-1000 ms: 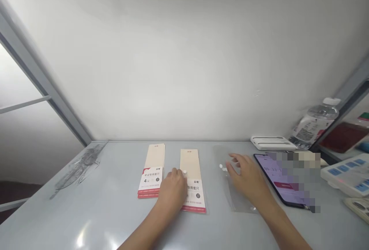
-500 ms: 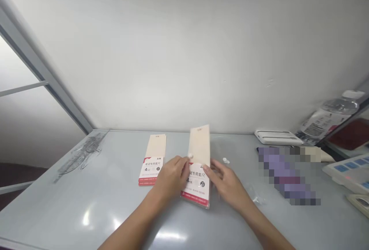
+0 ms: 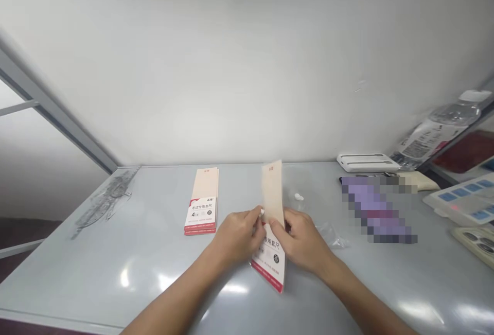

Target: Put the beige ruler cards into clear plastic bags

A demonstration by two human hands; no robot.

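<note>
A second ago the packet (image 3: 273, 191) lay flat on the worktop (image 3: 96, 268) under the left hand (image 3: 239, 234), while the right hand (image 3: 306, 240) was apart from it, over a clear sleeve (image 3: 332, 236). Now both hands have the packet, its face turned at more of a slant than half a second ago.

The left hand is closed to a pinch, thumb and forefinger together at the white button (image 3: 262, 212) on the packet's left edge. The right hand grips the opposite edge, thumb across the front and fingers behind, parted only by the packet's thickness. Whether its lower corner touches the worktop cannot be told.

The packet stands near the middle of the worktop's width, its top overlapping the back edge in view. Left of it, past a strip of grey surface, lies a stack of similar packets (image 3: 200, 214); beyond that, a broad stretch of worktop with a dark drawing (image 3: 106, 201) runs to the left edge. The right side is tighter: the sleeve lies just beside the right hand, then a blurred-out phone (image 3: 372, 211), with a white case (image 3: 366, 163) by the back edge.
</note>
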